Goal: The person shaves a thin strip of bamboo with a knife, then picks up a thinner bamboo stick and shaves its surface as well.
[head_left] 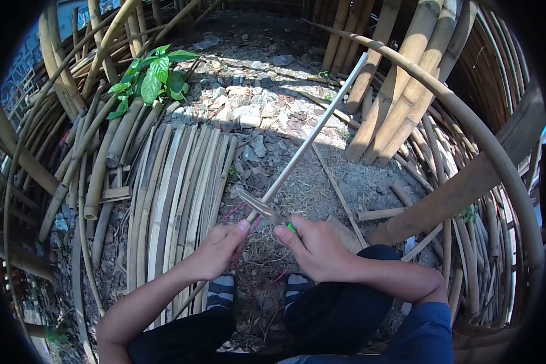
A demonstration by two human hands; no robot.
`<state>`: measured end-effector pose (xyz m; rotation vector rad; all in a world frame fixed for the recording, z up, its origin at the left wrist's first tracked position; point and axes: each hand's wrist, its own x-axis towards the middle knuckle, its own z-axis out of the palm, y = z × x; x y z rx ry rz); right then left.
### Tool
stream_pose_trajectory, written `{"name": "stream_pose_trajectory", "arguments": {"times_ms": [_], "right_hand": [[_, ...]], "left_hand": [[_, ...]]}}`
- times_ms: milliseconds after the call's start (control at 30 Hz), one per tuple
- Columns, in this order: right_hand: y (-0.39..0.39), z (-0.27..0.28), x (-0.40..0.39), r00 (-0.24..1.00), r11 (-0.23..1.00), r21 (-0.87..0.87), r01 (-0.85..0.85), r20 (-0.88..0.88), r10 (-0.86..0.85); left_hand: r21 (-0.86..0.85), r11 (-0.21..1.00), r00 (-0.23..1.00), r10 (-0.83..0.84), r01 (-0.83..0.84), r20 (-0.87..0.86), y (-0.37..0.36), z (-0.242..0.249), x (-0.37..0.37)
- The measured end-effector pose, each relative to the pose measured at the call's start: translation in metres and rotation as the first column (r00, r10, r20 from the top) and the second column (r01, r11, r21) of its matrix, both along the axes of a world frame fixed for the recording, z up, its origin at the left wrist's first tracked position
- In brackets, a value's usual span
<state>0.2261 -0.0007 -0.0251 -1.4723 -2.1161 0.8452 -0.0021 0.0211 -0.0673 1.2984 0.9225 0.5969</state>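
My left hand (221, 247) is closed round the near end of a long, thin, pale stick (314, 132), with the thumb on top. The stick slants away from me up to the right. In my right hand (319, 249) is a knife (260, 206) with a green handle, mostly covered by my fingers. Its blade points left and crosses the stick just beyond my left thumb. Some thin pink string (235, 210) shows beside my left hand.
Split bamboo strips (179, 182) lie in a stack at left, below a leafy green plant (155, 76). Thick bamboo poles (415, 85) lean at right, with a bent pole (461, 106) arching over. Stones and dry debris (242, 109) cover the ground ahead.
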Motion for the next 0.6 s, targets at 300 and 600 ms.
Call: {"name": "stream_pose_trajectory", "arguments": {"times_ms": [300,600], "right_hand": [[0.023,0.002,0.013,0.994,0.979,0.184,0.093,0.038,-0.102],[-0.002,-0.005,-0.003,0.993,0.985,0.155,-0.071,0.104,0.055]], "left_hand": [[-0.015,1.000,0.999,-0.004,0.003,-0.043,-0.015,0.004,-0.011],[0.037,0.999,0.991,0.044,-0.040,-0.126,-0.014,-0.008,-0.014]]}}
